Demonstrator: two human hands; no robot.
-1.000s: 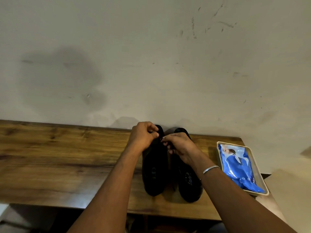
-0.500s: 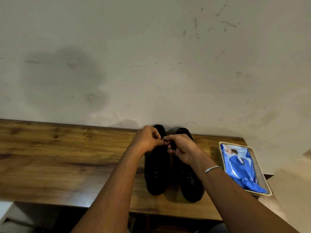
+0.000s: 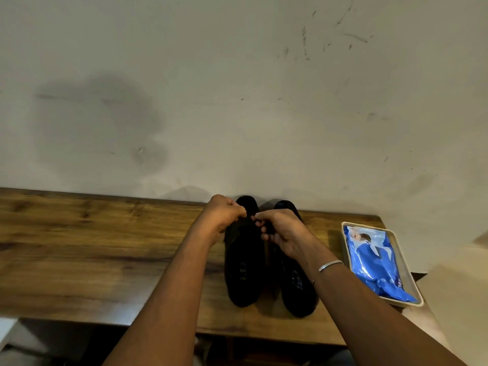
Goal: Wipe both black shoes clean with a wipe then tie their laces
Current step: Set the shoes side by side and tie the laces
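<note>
Shoes of black leather, the left black shoe and the right black shoe, stand side by side on the brown wooden bench, toes to the wall. Left hand and right hand meet over the left shoe's front, fingers pinched together (the lace itself is too dark to make out). Well to the right, a blue wipes packet lies in a cream plastic tray.

Dim, warm light; soft focus; wide-angle bowing at edges.
</note>
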